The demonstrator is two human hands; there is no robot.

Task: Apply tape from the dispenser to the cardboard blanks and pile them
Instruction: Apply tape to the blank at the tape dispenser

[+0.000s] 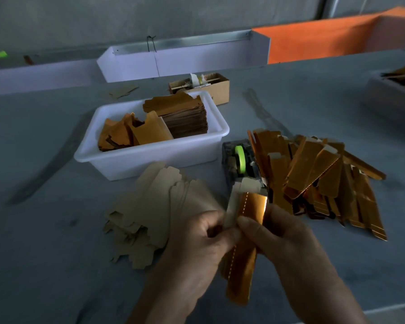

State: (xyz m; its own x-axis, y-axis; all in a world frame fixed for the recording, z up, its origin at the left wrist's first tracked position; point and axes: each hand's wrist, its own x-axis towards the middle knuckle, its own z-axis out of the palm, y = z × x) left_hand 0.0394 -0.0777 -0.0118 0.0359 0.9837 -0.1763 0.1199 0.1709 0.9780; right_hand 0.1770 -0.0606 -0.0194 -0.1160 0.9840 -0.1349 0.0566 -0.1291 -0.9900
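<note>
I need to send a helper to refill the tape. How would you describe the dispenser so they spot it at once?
Start at the white plastic tub in the middle of the grey table. Just right of its near corner, wedged against the heap of shiny gold folded blanks, stands the dark tape dispenser. It alone carries a bright green roll; everything around it is brown or gold card.

Single head-worn view, looking forward and down, close over the table [56, 265]
</note>
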